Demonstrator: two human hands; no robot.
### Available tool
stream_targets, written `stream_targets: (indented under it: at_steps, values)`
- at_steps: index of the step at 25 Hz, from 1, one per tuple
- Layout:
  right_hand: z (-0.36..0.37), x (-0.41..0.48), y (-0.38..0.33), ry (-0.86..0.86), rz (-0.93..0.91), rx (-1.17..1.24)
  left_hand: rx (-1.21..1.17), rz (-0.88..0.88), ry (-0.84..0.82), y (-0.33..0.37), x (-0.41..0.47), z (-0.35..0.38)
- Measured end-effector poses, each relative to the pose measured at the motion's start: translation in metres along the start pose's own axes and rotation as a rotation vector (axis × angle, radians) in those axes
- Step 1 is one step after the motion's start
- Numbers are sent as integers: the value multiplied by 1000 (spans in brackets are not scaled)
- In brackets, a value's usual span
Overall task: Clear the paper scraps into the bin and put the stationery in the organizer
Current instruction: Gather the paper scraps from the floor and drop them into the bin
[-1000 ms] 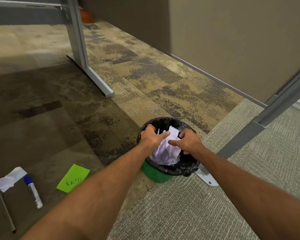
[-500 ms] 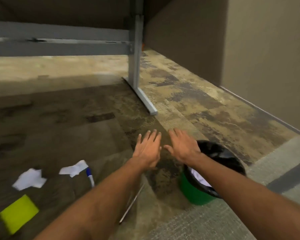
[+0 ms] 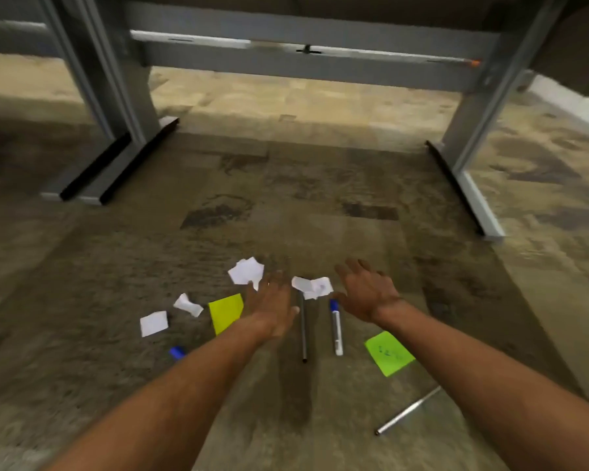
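This is an office, seen at floor level beneath a desk. Mottled brown and tan carpet tiles (image 3: 320,205) cover the floor. Far off, grey metal desk legs (image 3: 130,96) stand on long flat feet, joined by a crossbeam (image 3: 303,59). Near, a yellow sticky note (image 3: 225,312), a green sticky note (image 3: 388,353), a marker (image 3: 336,328) and a dark pen (image 3: 302,331) lie scattered.

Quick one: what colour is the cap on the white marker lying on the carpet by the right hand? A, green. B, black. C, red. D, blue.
D: the marker beside the right hand has a blue cap at its far end, close to a crumpled white scrap.
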State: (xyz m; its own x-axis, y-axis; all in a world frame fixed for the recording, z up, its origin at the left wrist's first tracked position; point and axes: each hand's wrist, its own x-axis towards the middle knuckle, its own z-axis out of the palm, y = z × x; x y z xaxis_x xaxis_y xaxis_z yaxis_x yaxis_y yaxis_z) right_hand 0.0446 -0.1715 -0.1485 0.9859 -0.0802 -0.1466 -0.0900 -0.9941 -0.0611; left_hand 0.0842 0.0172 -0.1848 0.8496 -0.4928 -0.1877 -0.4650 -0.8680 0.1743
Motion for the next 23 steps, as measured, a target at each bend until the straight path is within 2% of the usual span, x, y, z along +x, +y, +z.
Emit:
stream_targets:
  at_steps: [4,7,13,18,23]
  values:
    - [57,52,-16,-61,-60,44,45,-89,-17,-71,12,30]
    - [85,83,-21,-97,-67,74,19,-116,-7,-96,18,49]
    - [123,117,-3,-212,-200,68,-84,-120,-9,-103,46,74]
    - [125,121,4,-266,-182,92,55,-12,-30,-100,68,80]
    - [132,122,8,-151,-149,84,97,-36,5,-101,99,78]
